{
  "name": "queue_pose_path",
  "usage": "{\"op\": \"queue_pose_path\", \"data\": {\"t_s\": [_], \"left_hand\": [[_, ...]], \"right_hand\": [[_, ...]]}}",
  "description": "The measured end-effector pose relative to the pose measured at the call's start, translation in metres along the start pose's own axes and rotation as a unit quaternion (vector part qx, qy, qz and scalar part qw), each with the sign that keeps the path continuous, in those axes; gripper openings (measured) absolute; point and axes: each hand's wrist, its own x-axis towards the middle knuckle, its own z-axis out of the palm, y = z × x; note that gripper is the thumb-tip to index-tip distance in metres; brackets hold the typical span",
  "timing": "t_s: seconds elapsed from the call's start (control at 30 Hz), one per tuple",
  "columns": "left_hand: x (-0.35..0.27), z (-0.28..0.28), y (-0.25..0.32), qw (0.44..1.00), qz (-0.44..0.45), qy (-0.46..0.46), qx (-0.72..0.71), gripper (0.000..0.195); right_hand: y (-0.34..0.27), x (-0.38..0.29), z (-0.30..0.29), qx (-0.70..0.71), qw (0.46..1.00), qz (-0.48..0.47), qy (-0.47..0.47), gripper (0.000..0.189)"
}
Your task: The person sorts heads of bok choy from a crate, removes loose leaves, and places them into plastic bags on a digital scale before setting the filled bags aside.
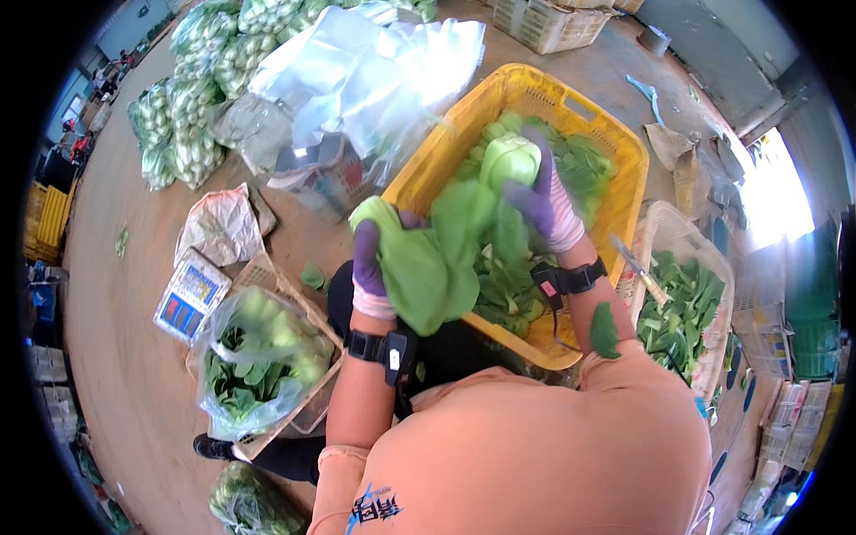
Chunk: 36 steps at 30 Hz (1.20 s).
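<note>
My left hand (pixel 372 257), in a purple-coated glove, grips a head of bok choy (pixel 414 267) by its pale base, the green leaves hanging to the right. In my right hand (pixel 542 194), gloved the same way, is a second bok choy (pixel 509 160), its cut base facing up and its blurred leaves drooping. Both hands are at the yellow plastic crate (pixel 625 157), the right one over its inside and the left by its near-left rim. More bok choy (pixel 511 294) lies in that crate. To the left, an open clear plastic bag (pixel 257 374) of bok choy sits in a basket (pixel 301 418).
A knife (pixel 638 267) rests at the rim of a pale crate (pixel 715 261) holding loose leaves. A digital scale (pixel 192 294) lies beside crumpled paper (pixel 221 224). Clear plastic bags (pixel 361 67) cover a tub (pixel 328 177). Filled bags of greens (pixel 194 114) are stacked behind.
</note>
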Motion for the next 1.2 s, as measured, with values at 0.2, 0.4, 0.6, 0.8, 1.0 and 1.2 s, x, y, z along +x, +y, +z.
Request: {"op": "queue_pose_path", "data": {"t_s": [0.2,0.4,0.6,0.8,1.0,1.2], "left_hand": [[0.002,-0.01,0.002,0.998,0.015,-0.058,-0.03,0.042],[-0.008,-0.005,0.011,0.981,-0.046,-0.177,-0.07,0.055],[-0.022,0.007,0.007,0.987,-0.074,-0.067,0.125,0.067],[-0.027,0.008,0.014,0.981,-0.087,-0.092,0.146,0.063],[-0.017,-0.017,0.011,0.942,-0.11,-0.124,0.292,0.071],[-0.038,0.0,0.024,0.867,-0.112,-0.215,0.435,0.075]], "right_hand": [[-0.011,0.0,0.005,0.231,0.966,0.113,-0.024,0.072],[-0.008,0.001,-0.001,0.504,0.83,0.182,-0.156,0.073],[0.021,-0.009,0.051,-0.048,0.99,-0.04,-0.126,0.051],[-0.046,0.0,0.036,0.072,0.962,0.184,-0.19,0.038],[-0.076,-0.012,0.045,-0.383,0.906,-0.002,-0.183,0.056],[-0.075,-0.034,0.045,-0.208,0.965,-0.073,-0.145,0.05]]}}
